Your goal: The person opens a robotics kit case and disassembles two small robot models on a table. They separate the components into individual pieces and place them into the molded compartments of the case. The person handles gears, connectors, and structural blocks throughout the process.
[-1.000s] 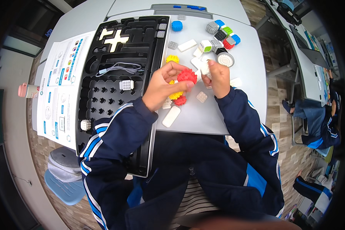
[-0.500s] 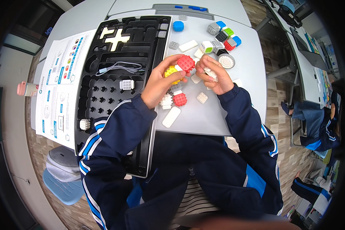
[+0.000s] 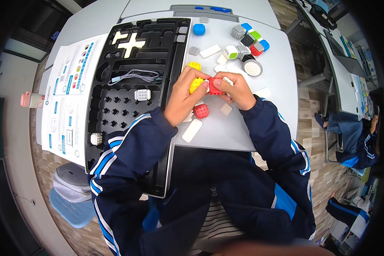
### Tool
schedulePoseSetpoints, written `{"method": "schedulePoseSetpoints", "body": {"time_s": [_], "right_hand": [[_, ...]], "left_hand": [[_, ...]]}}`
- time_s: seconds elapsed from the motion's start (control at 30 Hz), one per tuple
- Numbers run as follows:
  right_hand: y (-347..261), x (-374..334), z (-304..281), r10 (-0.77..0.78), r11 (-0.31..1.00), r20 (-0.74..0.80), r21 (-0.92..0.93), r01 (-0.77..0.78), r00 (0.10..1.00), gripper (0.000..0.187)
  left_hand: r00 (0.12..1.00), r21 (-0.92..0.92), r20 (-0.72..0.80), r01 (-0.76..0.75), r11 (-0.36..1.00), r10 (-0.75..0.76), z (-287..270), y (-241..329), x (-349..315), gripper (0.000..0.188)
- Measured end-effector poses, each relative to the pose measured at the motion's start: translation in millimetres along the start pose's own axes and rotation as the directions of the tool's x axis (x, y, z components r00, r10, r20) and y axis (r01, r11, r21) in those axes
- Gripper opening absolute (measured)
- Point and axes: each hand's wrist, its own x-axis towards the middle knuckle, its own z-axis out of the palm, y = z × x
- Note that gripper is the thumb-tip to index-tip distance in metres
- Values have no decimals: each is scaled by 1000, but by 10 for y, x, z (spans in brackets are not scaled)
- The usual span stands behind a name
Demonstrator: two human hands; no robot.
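My left hand (image 3: 181, 98) is closed on a yellow studded block (image 3: 196, 85) in the middle of the table. Close against it, my right hand (image 3: 239, 88) grips a red studded block (image 3: 215, 86) between thumb and fingers. A white piece shows between the two blocks, and another sits at the right fingers, partly hidden. Beyond my left fingers a second yellow block (image 3: 194, 66) peeks out; whether it joins the held ones I cannot tell. Below the hands lie another red block (image 3: 201, 111), a white bar (image 3: 192, 130) and a pale square plate (image 3: 226, 109).
To the left is a black moulded tray (image 3: 111, 91) with a grey cable (image 3: 136, 76), cream connectors (image 3: 131, 45) and a few blocks. A printed sheet (image 3: 66, 98) lies beside it. Coloured blocks (image 3: 246, 40), a white-faced wheel (image 3: 252, 67) and a blue block (image 3: 199, 29) stand farther back.
My right hand has moved left and down, meeting the left hand. The red block, formerly beyond my left fingers, is now lower and under my right thumb.
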Motion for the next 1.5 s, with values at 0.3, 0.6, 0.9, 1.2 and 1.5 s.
{"method": "schedulePoseSetpoints", "body": {"time_s": [0.3, 0.6, 0.9, 1.2, 1.5], "right_hand": [[-101, 111, -317, -18, 991, -184, -131, -7, 983, 38], [-85, 103, -225, -508, 476, -233, -878, 45, 829, 35], [-164, -78, 119, 1, 971, 90, -240, 20, 996, 31], [-19, -105, 151, -113, 992, 24, 66, 111, 993, 32], [-335, -36, -339, -25, 968, -86, 246, 46, 996, 39]], "left_hand": [[976, -551, -19, 170, 817, -217, -58, -23, 66, 18], [962, -231, -67, 243, 942, -264, -20, 37, 3, 26], [977, 155, -18, -207, 966, 212, 35, 44, -9, 23], [982, -109, -24, -191, 976, 189, -34, 52, 16, 23], [988, 375, 124, -137, 917, 96, -77, 40, 126, 47]]}}
